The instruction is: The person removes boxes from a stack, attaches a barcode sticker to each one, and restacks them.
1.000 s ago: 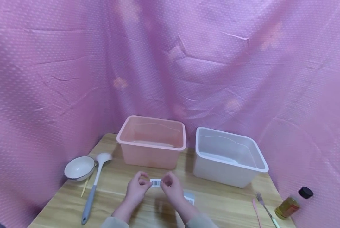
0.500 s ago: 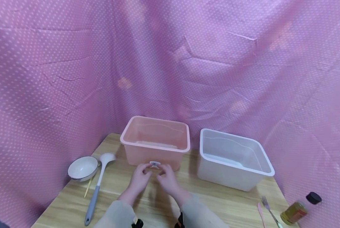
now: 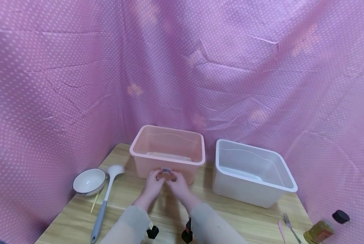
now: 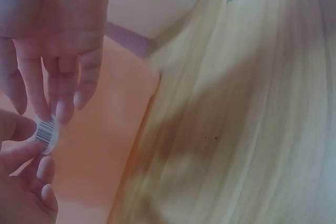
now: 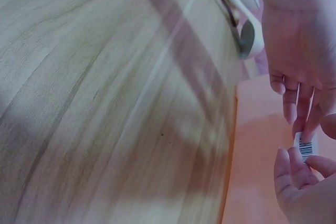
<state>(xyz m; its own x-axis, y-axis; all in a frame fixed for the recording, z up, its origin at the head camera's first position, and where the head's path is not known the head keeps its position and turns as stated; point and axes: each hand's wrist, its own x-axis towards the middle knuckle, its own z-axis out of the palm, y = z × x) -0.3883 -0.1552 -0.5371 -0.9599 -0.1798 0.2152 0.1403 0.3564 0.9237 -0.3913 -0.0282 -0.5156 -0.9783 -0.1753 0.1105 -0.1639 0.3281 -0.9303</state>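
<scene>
A small white barcode sticker [image 3: 166, 170] is held against the front wall of the pink plastic bin [image 3: 145, 167]. My left hand [image 3: 156, 177] pinches its left end and my right hand [image 3: 174, 177] pinches its right end. In the left wrist view, my left hand [image 4: 60, 51] reaches down to the sticker [image 4: 46, 132], and my right hand's fingers [image 4: 18, 148] pinch it from below, against the bin wall [image 4: 105, 150]. In the right wrist view, the sticker [image 5: 306, 148] sits between my right hand [image 5: 299, 56] and my left hand [image 5: 299, 198].
A white bin [image 3: 246, 195] stands to the right of the pink one. A white bowl [image 3: 88, 181], a grey-handled ladle [image 3: 104, 200] and a thin yellow stick [image 3: 94, 201] lie at left. A fork [image 3: 288, 222] and an oil bottle [image 3: 319, 230] are at front right. Pink cloth surrounds the table.
Both hands have carried the sticker forward from above the middle of the table to the pink bin's front wall. The label sheet on the table has dropped out of the head view.
</scene>
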